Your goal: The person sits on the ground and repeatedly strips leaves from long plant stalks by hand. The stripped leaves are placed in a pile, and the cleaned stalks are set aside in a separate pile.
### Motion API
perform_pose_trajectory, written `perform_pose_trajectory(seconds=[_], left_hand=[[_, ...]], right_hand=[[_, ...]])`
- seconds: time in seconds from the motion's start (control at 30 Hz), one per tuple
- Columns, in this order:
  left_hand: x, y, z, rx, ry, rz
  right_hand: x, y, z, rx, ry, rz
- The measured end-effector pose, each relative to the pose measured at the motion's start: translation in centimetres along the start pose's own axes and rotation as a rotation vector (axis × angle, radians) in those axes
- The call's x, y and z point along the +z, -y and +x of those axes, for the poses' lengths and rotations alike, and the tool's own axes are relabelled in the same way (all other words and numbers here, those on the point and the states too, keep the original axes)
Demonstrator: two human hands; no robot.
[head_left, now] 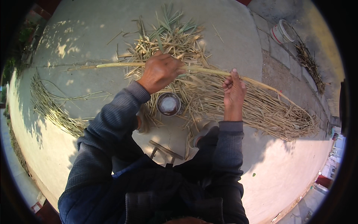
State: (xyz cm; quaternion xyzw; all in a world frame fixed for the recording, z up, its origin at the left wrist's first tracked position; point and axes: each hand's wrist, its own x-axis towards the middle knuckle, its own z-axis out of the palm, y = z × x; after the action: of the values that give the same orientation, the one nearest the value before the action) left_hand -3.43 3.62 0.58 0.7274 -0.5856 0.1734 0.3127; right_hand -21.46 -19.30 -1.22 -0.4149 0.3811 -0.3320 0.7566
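Head view shows the two hands of the person at one long stalk (203, 70), which is pale yellow-green and goes almost sideways through the fingers of both. The left hand (160, 70) is closed around it, with the back of the hand turned up; how each finger lies under there, I cannot tell. To the left of these fingers the long stalk comes out and becomes a thin, dry end. The right hand (234, 89) holds it more lightly, with the thumb on the stalk and the other fingers curled near to the palm. Between the two hands the piece is almost straight; to the right of the right fingers it bends downward, over a bundle of dry stalks (276, 114).

Just beyond the left fingers lies a heap of dry leaves (169, 44), with some green ones at its far side. Below the left fingers, nearer to the body, stands a round container (168, 104), whitish inside. Well apart on the left of the left fingers lie thin greenish stalks (56, 108). Far beyond the right fingers, to the right, is a white bucket (279, 33); its side carries coloured marks, too small for reading.
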Motion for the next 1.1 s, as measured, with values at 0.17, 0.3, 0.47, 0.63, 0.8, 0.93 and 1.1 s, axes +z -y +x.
perform_pose_trajectory(seconds=[0.17,0.3,0.47,0.63,0.8,0.93,1.1], left_hand=[[0.3,-1.3,-0.3,-0.498,0.078,-0.512],[-0.1,1.5,0.6,-0.906,-0.204,-1.025],[-1.0,4.8,0.3,-0.417,-0.058,0.124],[0.3,0.5,1.0,-0.07,0.109,0.025],[2.0,-2.9,2.0,-0.032,0.304,0.003],[0.8,-0.9,1.6,-0.209,0.341,-0.222],[-0.3,0.3,0.8,-0.364,0.484,-0.355]], right_hand=[[0.0,0.3,0.0,0.015,0.017,-0.009],[-0.2,0.1,0.1,0.054,-0.023,-0.028],[-0.7,-0.1,0.3,-0.029,0.02,-0.116],[0.6,-1.0,-0.7,-0.014,0.054,-0.133],[2.7,-3.1,-2.6,0.128,0.241,-0.165],[1.0,-1.6,-1.0,0.094,0.304,0.131],[-1.0,-0.7,0.8,0.007,0.375,0.105]])
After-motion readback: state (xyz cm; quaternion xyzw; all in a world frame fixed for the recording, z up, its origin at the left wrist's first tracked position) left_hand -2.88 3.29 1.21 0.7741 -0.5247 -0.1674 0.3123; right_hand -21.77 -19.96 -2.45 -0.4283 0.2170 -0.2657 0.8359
